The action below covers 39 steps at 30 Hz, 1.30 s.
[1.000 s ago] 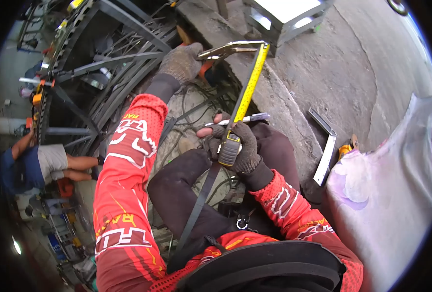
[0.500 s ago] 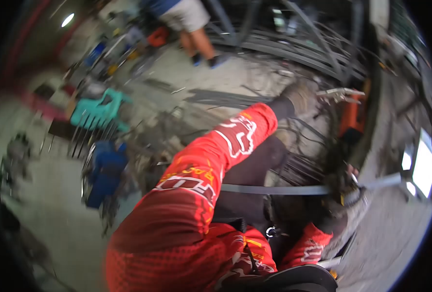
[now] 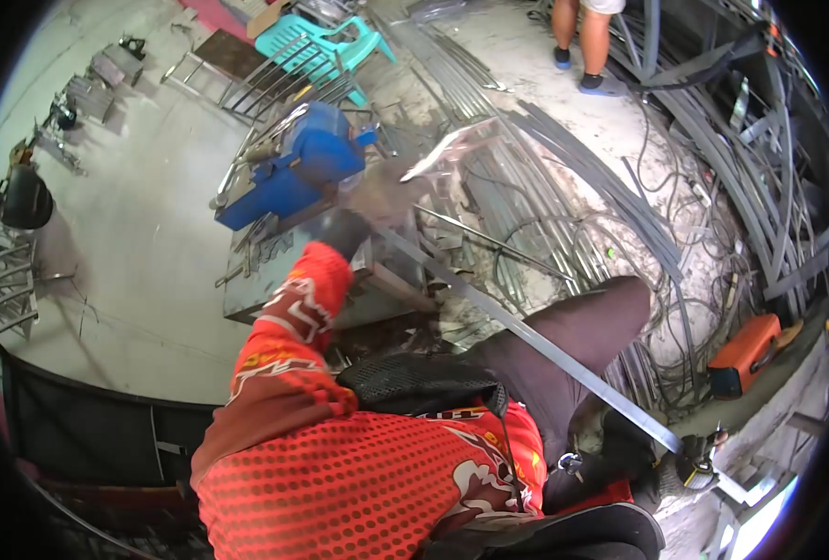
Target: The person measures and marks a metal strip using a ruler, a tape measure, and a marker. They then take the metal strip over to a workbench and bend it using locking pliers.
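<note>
My left hand, gloved and smeared by motion, is closed around silver locking clamp pliers whose jaws point up and right. It is just right of a blue toolbox-like case. A long flat metal bar slants from below that hand, across my thigh, down to the lower right. Near its lower end my right hand, in a dark glove, is wrapped round the bar. Something yellow and black shows at that hand; I cannot make out what it is.
Metal strips and cables lie on the floor ahead. An orange tool or case rests at the right by a ledge. Upper left stand a turquoise plastic chair and a metal rack. A person's legs are at the top.
My left hand, with the locking pliers, has swung left from near the orange object towards the blue case. The view has turned, and the bar now slants more steeply.
</note>
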{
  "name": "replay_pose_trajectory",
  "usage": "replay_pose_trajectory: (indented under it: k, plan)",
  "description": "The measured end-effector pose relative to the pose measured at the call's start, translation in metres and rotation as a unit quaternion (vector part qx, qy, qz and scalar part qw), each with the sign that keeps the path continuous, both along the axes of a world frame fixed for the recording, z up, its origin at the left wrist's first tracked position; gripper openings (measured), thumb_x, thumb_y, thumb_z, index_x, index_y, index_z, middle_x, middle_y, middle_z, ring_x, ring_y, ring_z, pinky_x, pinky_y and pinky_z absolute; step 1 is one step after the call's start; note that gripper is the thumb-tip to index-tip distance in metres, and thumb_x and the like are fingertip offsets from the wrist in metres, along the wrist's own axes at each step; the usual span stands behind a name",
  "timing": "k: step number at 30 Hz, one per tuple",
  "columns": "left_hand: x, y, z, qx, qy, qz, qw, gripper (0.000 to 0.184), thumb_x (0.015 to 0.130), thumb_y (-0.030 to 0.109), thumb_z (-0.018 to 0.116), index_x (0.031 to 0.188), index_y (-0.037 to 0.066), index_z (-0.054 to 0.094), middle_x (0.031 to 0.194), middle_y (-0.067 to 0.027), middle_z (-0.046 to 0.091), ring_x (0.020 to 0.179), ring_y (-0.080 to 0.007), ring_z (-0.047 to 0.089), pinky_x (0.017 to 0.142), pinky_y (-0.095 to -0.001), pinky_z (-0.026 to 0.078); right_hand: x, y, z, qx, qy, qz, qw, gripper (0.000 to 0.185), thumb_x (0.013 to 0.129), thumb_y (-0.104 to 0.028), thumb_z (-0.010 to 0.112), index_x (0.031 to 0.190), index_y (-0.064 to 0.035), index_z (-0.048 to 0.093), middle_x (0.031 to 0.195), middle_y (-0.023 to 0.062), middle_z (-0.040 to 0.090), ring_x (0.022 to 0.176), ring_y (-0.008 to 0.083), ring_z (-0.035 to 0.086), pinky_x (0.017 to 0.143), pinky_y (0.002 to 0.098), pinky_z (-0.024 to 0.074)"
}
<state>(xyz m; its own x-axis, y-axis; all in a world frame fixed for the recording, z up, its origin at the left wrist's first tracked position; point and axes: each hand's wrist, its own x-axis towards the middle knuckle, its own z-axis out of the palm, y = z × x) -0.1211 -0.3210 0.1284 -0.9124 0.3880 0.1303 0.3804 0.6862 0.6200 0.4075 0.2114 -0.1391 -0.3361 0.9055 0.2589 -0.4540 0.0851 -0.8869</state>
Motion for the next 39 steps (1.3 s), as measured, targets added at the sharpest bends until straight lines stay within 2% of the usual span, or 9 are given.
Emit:
replay_pose_trajectory:
  k: [4,11,17,19,20,23,28,33,39]
  plan:
    - [0.039,-0.094,0.034,-0.207,0.19,0.133,0.95,0.033,0.093,0.039,0.069,0.106,0.009,0.073,0.086,-0.0207,0.073,0.084,-0.0412,0.072,0.076,-0.05,0.055,0.028,0.045,-0.058,0.034,-0.1,-0.023,0.994,0.05,0.098,-0.013,0.059,0.14,0.0128,0.053,0.141,0.0211,0.064,0.098,0.0313,0.072,0.078,0.0376,0.0595]
    - [0.051,-0.21,-0.087,-0.361,0.202,0.266,0.871,0.033,0.097,0.037,0.065,0.123,0.017,0.065,0.094,-0.0246,0.072,0.091,-0.0435,0.07,0.081,-0.0546,0.054,0.021,0.016,-0.028,0.332,-0.349,-0.188,0.856,0.052,0.097,-0.021,0.065,0.138,0.0093,0.054,0.129,0.0185,0.069,0.091,0.03,0.073,0.079,0.0408,0.0582]
    - [0.069,-0.168,-0.098,-0.401,-0.006,0.42,0.814,0.037,0.094,0.031,0.065,0.13,0.023,0.065,0.13,-0.0201,0.056,0.123,-0.0441,0.057,0.1,-0.0514,0.052,-0.015,-0.014,0.026,0.443,-0.342,-0.281,0.779,0.056,0.091,-0.024,0.076,0.131,0.0087,0.053,0.105,0.0168,0.074,0.083,0.0273,0.073,0.077,0.04,0.0556]
    - [0.053,-0.144,-0.096,-0.346,0.027,0.368,0.863,0.035,0.093,0.029,0.065,0.128,0.022,0.067,0.136,-0.0216,0.056,0.125,-0.0422,0.057,0.101,-0.0508,0.052,-0.034,-0.028,0.046,0.402,-0.286,-0.304,0.815,0.06,0.093,-0.03,0.074,0.133,0.0087,0.052,0.098,0.016,0.072,0.079,0.0249,0.069,0.074,0.0369,0.0527]
    - [0.047,-0.116,-0.089,-0.294,0.069,0.302,0.904,0.036,0.092,0.026,0.066,0.127,0.019,0.068,0.137,-0.022,0.057,0.126,-0.0414,0.057,0.102,-0.0508,0.051,-0.037,-0.034,0.054,0.146,-0.141,-0.216,0.955,0.067,0.094,-0.039,0.07,0.137,0.0079,0.05,0.093,0.0127,0.065,0.075,0.0226,0.059,0.072,0.0351,0.047]
    - [0.014,-0.002,-0.093,-0.235,0.214,0.021,0.948,0.053,0.085,0.023,0.071,0.135,0.007,0.064,0.131,-0.0231,0.064,0.124,-0.0434,0.058,0.106,-0.0489,0.049,-0.035,-0.028,0.067,-0.232,0.154,-0.008,0.961,0.079,0.095,-0.053,0.063,0.145,0.0054,0.045,0.088,0.0073,0.05,0.071,0.0197,0.04,0.069,0.0332,0.0364]
    - [0.103,0.274,-0.05,-0.054,0.203,-0.389,0.897,0.042,0.087,0.022,0.067,0.127,0.01,0.062,0.125,-0.0156,0.058,0.122,-0.0386,0.054,0.107,-0.0493,0.046,-0.032,-0.028,0.069,-0.262,0.254,0.142,0.92,0.062,0.102,-0.043,0.053,0.142,0.0039,0.049,0.103,0.0125,0.06,0.087,0.0228,0.059,0.081,0.0375,0.0509]
    - [0.272,0.425,-0.059,0.151,0.154,-0.611,0.762,0.062,0.082,0.03,0.076,0.137,0.009,0.058,0.131,-0.0197,0.06,0.121,-0.0432,0.057,0.106,-0.0526,0.048,-0.058,-0.054,0.058,-0.039,0.048,-0.06,0.996,0.058,0.103,-0.034,0.055,0.146,0.0045,0.047,0.133,0.0186,0.065,0.111,0.0255,0.069,0.096,0.0349,0.0573]
    - [0.345,0.45,-0.091,0.05,0.069,-0.651,0.754,0.073,0.077,0.043,0.083,0.137,0.012,0.057,0.135,-0.0144,0.054,0.122,-0.038,0.059,0.101,-0.0502,0.05,-0.053,-0.047,0.078,-0.369,0.418,-0.013,0.83,0.037,0.105,-0.038,0.059,0.112,-0.002,0.064,0.084,0.01,0.071,0.071,0.0234,0.07,0.068,0.0381,0.0616]
